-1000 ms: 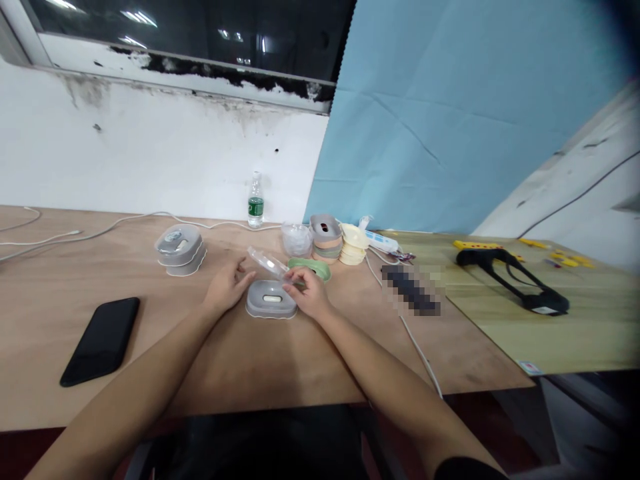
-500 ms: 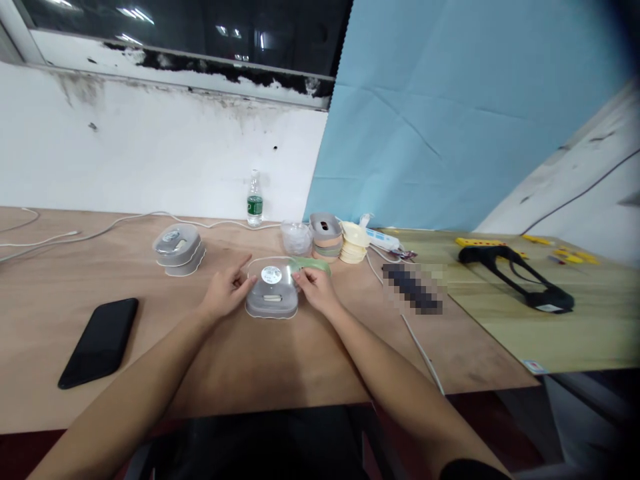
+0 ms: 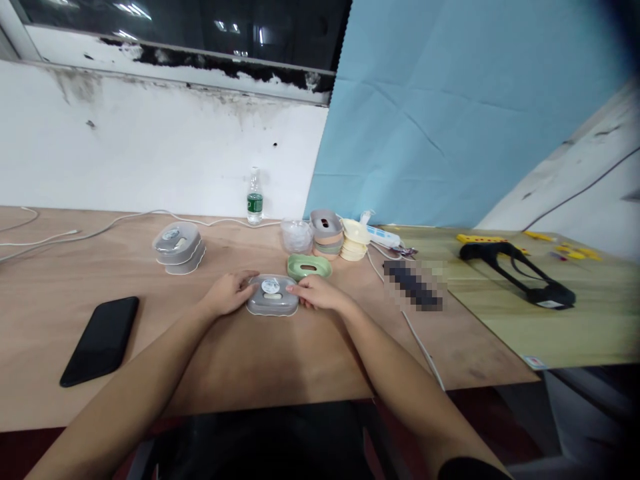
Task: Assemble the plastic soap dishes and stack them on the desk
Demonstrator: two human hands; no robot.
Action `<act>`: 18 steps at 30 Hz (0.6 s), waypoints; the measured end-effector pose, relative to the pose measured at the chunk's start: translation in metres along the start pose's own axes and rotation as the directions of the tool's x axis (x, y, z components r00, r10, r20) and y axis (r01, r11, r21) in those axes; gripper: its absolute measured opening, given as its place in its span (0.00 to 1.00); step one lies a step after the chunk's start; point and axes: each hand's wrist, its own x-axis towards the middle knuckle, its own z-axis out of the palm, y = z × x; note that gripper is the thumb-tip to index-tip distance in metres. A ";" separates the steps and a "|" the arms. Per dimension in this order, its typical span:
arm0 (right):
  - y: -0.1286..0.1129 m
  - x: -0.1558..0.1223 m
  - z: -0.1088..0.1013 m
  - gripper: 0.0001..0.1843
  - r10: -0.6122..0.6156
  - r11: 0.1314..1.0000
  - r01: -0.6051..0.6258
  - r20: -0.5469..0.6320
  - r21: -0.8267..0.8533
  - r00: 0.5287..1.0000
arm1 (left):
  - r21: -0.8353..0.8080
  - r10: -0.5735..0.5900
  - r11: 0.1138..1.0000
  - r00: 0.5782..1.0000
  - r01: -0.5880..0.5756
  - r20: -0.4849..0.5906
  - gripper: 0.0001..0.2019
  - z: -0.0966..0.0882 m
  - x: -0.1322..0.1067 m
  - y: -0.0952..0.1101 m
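A grey soap box (image 3: 273, 306) with a clear lid and a round white label (image 3: 271, 286) lies flat on the table in front of me. My left hand (image 3: 233, 292) grips its left side, thumb on the near side and fingers toward the far corner. On the right, my right hand (image 3: 316, 292) holds the edge, its thumb on the lid and the other fingers curled beside the wall. Just behind the box is a green soap dish (image 3: 309, 267) with an oval slot, touched by neither hand.
Lidded grey boxes (image 3: 179, 248) are stacked at left, behind a black phone (image 3: 101, 341). Along the back stand a water bottle (image 3: 255, 200), clear lids (image 3: 297, 237), stacked grey dishes (image 3: 327, 225) and cream dishes (image 3: 355, 241). A power strip (image 3: 384, 237) and cables lie nearby.
The clear lid, tilted up at its far side before, now sits level on the grey box. My hands have drawn in at its sides, uncovering the green dish behind.
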 end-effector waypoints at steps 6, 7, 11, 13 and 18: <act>-0.002 0.001 0.000 0.33 0.053 0.999 -0.053 0.014 -0.002 0.998 | 0.003 0.012 1.000 1.000 -0.012 0.016 0.24 0.003 0.001 -0.005; -0.003 0.001 0.000 0.33 0.060 0.998 -0.060 0.016 -0.005 0.998 | 0.000 0.015 1.000 1.000 -0.015 0.017 0.24 0.004 0.002 -0.006; -0.003 0.002 -0.001 0.34 0.085 0.996 -0.085 0.033 -0.005 0.996 | -0.005 0.016 1.000 1.000 -0.016 0.007 0.25 0.005 0.002 -0.005; -0.001 0.003 -0.002 0.34 0.102 0.995 -0.102 0.038 -0.003 0.994 | -0.007 0.017 1.000 1.000 -0.017 0.000 0.26 0.004 0.002 -0.004; 0.002 0.003 -0.001 0.35 0.126 0.992 -0.126 0.061 -0.001 0.990 | -0.011 0.023 1.000 1.000 -0.023 -0.005 0.26 0.004 0.001 -0.004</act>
